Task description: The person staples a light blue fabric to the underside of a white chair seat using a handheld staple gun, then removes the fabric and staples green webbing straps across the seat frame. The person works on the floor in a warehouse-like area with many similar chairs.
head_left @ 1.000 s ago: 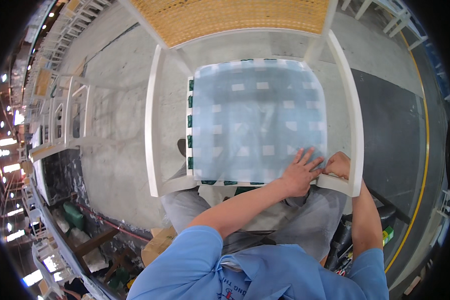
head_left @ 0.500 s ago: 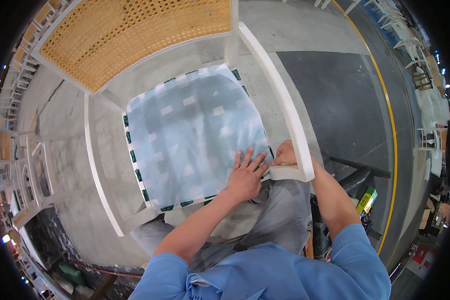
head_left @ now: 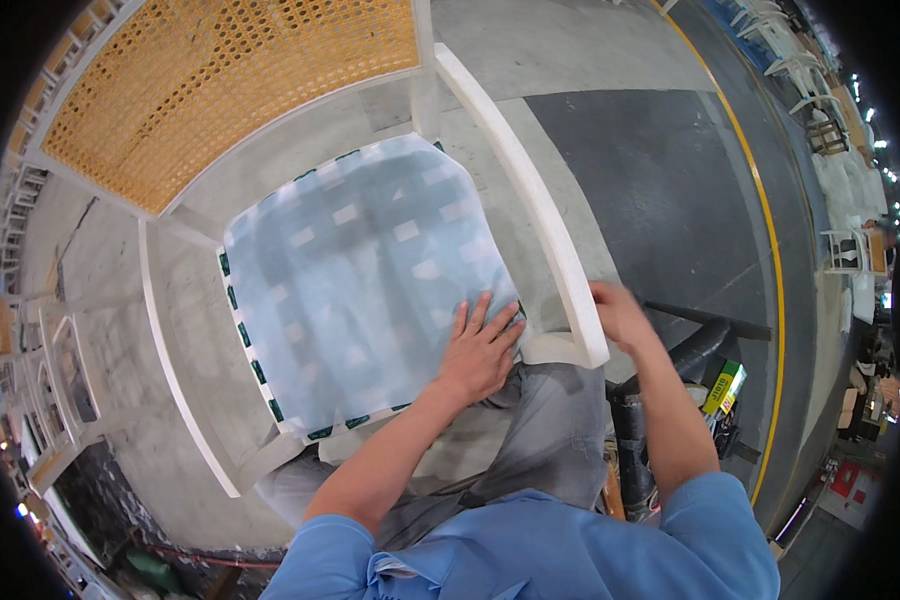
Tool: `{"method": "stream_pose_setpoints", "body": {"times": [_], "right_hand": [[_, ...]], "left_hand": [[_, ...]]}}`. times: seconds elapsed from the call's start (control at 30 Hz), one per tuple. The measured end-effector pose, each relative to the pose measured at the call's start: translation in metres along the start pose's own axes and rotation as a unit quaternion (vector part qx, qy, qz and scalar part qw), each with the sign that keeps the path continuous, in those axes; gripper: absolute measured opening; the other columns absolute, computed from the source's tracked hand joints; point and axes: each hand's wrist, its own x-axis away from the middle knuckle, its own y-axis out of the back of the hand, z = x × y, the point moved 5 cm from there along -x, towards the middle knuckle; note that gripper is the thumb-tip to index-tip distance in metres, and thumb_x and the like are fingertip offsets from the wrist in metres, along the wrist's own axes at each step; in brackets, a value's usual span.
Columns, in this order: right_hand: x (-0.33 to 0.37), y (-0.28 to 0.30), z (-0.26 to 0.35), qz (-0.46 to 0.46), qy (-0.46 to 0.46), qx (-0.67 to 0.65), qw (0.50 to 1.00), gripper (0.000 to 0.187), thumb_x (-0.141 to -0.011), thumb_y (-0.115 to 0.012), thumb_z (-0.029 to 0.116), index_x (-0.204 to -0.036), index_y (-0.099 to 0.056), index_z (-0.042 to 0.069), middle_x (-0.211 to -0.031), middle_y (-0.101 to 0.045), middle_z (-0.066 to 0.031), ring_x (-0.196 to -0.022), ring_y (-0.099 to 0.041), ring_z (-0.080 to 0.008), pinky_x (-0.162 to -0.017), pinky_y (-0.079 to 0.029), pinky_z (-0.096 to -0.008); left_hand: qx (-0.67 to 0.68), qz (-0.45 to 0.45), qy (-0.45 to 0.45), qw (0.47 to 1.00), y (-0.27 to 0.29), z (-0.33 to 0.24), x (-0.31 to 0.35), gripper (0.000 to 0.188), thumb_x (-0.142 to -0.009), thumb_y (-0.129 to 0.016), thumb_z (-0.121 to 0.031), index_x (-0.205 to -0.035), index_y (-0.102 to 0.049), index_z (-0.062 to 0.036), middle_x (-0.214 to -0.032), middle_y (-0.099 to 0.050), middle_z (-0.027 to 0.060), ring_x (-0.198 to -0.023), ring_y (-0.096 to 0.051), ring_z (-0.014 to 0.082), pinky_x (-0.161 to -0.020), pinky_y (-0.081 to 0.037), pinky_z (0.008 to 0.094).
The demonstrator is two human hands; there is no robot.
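Note:
In front of me stands a white-framed armchair with a cane back (head_left: 240,80). A thin, translucent pale-blue sheet (head_left: 355,300) covers its seat, with a green-and-white checked pattern showing through and green patches (head_left: 244,333) along the edges. My left hand (head_left: 477,352) lies flat near the sheet's front right corner, fingers spread. On the outer side of the chair's right armrest (head_left: 530,180) is my right hand (head_left: 620,317), blurred, its fingertips partly hidden by the armrest. Whether it holds anything does not show.
The left armrest (head_left: 165,335) curves along the chair's other side. Right of my leg are a black padded bar (head_left: 695,350) and a green-yellow box (head_left: 723,388). More white chair frames (head_left: 65,375) stand at left. A yellow line (head_left: 765,220) runs along the floor at right.
My right hand has left the seat's front right corner and moved right, past the armrest. My left hand stays on the sheet. The chair appears slightly further left in view.

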Motion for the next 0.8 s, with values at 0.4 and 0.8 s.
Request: {"method": "stream_pose_setpoints", "body": {"times": [0.4,0.8], "right_hand": [[0.242,0.165,-0.289,-0.332,-0.213,0.100,0.913,0.041,-0.081,-0.080,0.017,-0.113,-0.068,-0.005,-0.100,-0.076,-0.0147,-0.087,-0.073,-0.0246,-0.080,-0.056,-0.0385],[0.211,0.158,-0.214,-0.373,-0.047,-0.023,0.926,0.059,-0.072,-0.065,-0.007,-0.131,-0.059,0.000,-0.109,-0.067,-0.0058,-0.096,-0.065,-0.0191,-0.083,-0.053,-0.0328]], "left_hand": [[-0.002,-0.024,-0.032,0.999,0.002,0.001,-0.001,0.051,-0.097,-0.064,-0.021,-0.148,-0.062,-0.0243,-0.165,-0.045,0.0014,-0.159,-0.027,0.0398,-0.128,-0.020,0.0635],[-0.002,-0.009,-0.022,1.000,-0.004,0.004,0.004,0.056,-0.096,-0.066,-0.023,-0.151,-0.058,-0.0263,-0.168,-0.041,0.0002,-0.160,-0.025,0.0392,-0.129,-0.017,0.0638]]}}
